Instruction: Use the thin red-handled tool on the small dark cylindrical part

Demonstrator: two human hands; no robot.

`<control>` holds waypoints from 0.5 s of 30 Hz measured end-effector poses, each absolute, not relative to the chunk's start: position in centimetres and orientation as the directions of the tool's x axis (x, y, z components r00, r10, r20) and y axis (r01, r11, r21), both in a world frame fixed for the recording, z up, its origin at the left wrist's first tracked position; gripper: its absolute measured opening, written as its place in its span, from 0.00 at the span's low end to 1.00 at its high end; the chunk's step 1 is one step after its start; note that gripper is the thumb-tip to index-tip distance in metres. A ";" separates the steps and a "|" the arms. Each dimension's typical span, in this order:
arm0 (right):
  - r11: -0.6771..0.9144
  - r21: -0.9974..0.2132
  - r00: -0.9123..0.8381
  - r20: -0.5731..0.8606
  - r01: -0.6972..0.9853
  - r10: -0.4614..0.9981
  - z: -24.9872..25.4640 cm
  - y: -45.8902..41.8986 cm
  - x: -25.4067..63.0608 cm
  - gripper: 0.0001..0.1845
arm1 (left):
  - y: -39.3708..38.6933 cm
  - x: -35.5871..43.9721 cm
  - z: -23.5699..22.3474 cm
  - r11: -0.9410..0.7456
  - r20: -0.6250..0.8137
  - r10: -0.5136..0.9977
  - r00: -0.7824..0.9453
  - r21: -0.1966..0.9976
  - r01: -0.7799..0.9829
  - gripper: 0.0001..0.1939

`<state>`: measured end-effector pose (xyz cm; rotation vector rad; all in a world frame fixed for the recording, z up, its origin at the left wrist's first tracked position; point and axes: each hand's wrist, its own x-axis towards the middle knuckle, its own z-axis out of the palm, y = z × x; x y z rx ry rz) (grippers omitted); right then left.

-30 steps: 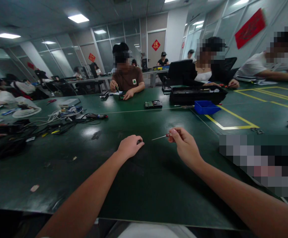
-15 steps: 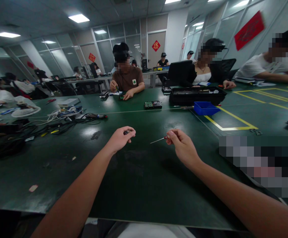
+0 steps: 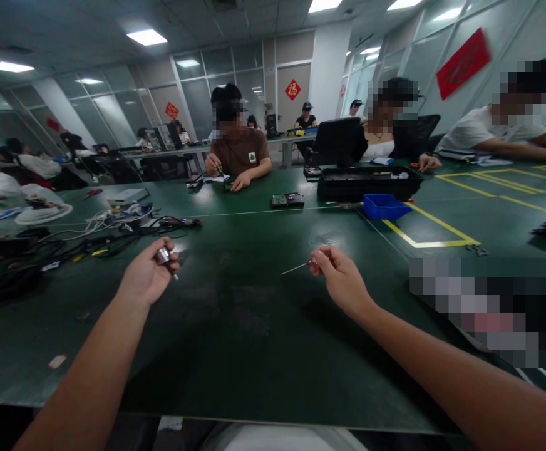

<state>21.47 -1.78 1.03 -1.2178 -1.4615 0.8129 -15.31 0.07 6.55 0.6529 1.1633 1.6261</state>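
Pretty office-y in here tbh: lit ceiling panels (image 3: 147,37), glass partitions (image 3: 193,95), red diamond sign (image 3: 292,89) on the door (image 3: 303,108), black chairs (image 3: 334,139), green desk (image 3: 235,376).

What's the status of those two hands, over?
Left hand: gripping a small metal part. Right hand: holding a thin-shafted tool, tip toward the left. Tangled cables beyond left hand, not between the two.
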 end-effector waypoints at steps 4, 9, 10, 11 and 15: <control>0.261 -0.929 0.033 0.279 0.261 0.960 1.0 -1.7 21.5 0.14 | -2.3 -19.1 6.8 -0.091 -0.091 0.846 -0.526 0.946 -0.310 0.12; 0.256 -0.926 0.034 0.276 0.278 0.961 0.8 -1.5 21.6 0.14 | -5.3 -22.5 6.7 -0.109 -0.004 0.803 -0.596 0.982 -0.154 0.14; 0.252 -0.926 0.033 0.272 0.281 0.962 0.8 -1.5 21.7 0.14 | -5.8 -23.0 6.7 -0.132 0.032 0.796 -0.605 0.984 -0.122 0.14; 0.250 -0.926 0.028 0.269 0.284 0.963 0.8 -1.6 21.7 0.14 | -6.2 -23.6 6.7 -0.165 0.073 0.781 -0.620 0.982 -0.093 0.14; 0.242 -0.926 0.023 0.260 0.291 0.965 0.9 -1.7 21.7 0.14 | -6.9 -26.5 6.3 -0.230 0.131 0.724 -0.677 0.972 -0.058 0.15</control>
